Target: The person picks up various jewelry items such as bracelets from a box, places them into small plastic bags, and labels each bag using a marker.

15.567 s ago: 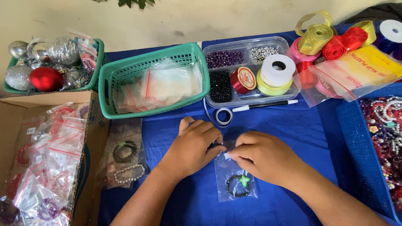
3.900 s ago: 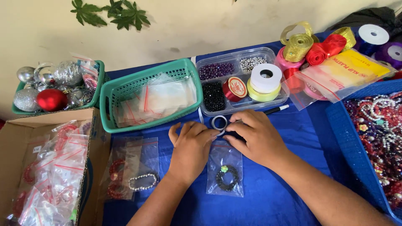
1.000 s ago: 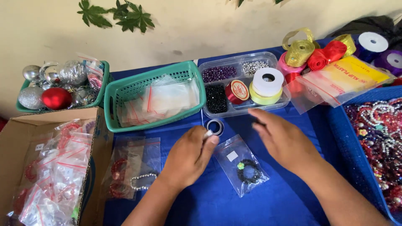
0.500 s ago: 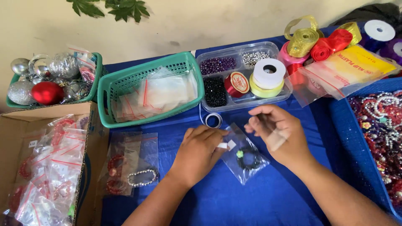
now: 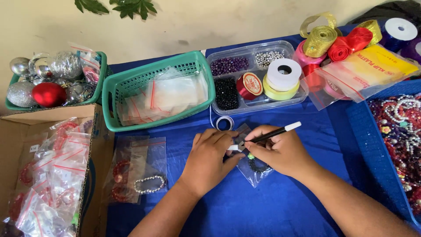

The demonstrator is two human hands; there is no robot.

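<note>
We've got our left hand [image 5: 209, 160] curled down w/ fingertips pressing the small white label [image 5: 233, 147] at the top of the clear zip bag [image 5: 258, 169], just below frame centre. Our right hand [image 5: 280, 151] is closed round a black pen w/ white cap [image 5: 275, 132], tip aimed left at that label, cap pointing up-right. The bag lies flat on the blue tablecloth [image 5: 263, 206], dark beaded bracelet w/ green bead [image 5: 255, 163] inside it, mostly hidden under the right hand.

What could go wrong, as we judge it:
- bag film is slick on the cloth, so if the left fingers ease off, the bag could slide under the pen & the mark would smear or miss the label
- label is tiny & partly covered by our own fingers, so the pen tip may run onto plastic or skin
- bracelet makes a bump under the film; pressing there could wobble the pen
- small tape roll [image 5: 225, 122] sits just above the hands, touching nothing we can see, but a wrist shift upward could knock it toward the clear bead tray [image 5: 256, 105]
- other bagged bracelets [image 5: 140, 175] lie lower left, well apart from our forearm, so little risk of dragging them
</note>
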